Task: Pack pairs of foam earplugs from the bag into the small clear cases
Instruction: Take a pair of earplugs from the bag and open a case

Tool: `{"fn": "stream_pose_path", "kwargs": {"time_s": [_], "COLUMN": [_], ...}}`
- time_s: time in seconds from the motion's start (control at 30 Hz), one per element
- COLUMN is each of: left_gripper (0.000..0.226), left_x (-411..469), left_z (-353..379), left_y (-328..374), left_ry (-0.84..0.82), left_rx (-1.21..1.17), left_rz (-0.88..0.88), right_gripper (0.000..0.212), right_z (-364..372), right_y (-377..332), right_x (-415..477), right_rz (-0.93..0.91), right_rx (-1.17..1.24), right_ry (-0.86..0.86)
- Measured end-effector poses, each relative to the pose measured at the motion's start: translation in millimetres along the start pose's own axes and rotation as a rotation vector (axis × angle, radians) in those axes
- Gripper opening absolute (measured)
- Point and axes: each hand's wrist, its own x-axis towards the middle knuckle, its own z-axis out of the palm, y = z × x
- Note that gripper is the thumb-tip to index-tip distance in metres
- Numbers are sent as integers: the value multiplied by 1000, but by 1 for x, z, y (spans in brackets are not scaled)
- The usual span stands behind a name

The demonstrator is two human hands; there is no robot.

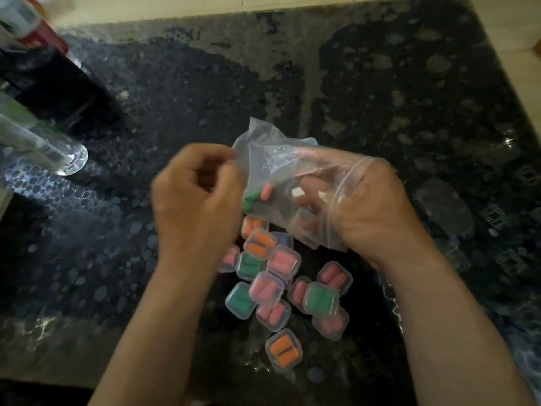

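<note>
My left grip (199,200) pinches the crumpled clear bag (275,159) by its edge; my right grip (371,206) sits inside it, fingers curled, hold unclear.

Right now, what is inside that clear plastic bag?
The right hand is in the zip bag, near a green earplug, a pink earplug and a white bit. Crumpled plastic and fingers hide whether more lie deeper.
</note>
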Motion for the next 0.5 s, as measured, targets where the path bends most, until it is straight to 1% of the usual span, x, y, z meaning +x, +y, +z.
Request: {"fn": "stream_pose_path", "kwargs": {"time_s": [0.07, 0.1, 0.17, 0.23, 0.3, 0.33, 0.4, 0.5], "left_gripper": [19, 24, 33, 20, 12, 10, 8, 11], "left_x": [12, 16, 19, 18, 13, 11, 9, 7], "left_z": [-10, -14, -17, -16, -13, -11, -8, -5], "left_y": [-18, -24, -32, -29, -23, -21, -18, -14], "left_ry": [123, 122, 20, -123, -246, -273, -287, -328], "left_rx": [48, 38, -140, -375, -505, -529, -561, -635], "left_rz": [-258, -381, -565, -698, -717, -695, -655, -666], "right_gripper": [41, 44, 39, 30, 26, 25, 22, 22], "right_z": [-3, -5, -6, -4, -4, -4, -4, -1], "right_y": [-4, -6, -11, -15, -16, -15, -12, -9], "right_x": [-2, -2, -5, -7, -8, -8, -6, -5], "right_rz": [-12, -1, 11, -8, -21, -23, -15, 16], "right_rx": [56, 98, 154, 160, 182, 188, 164, 197], "right_ry": [-3, -5, -5, -6, -39, -49, -44, -54]}}
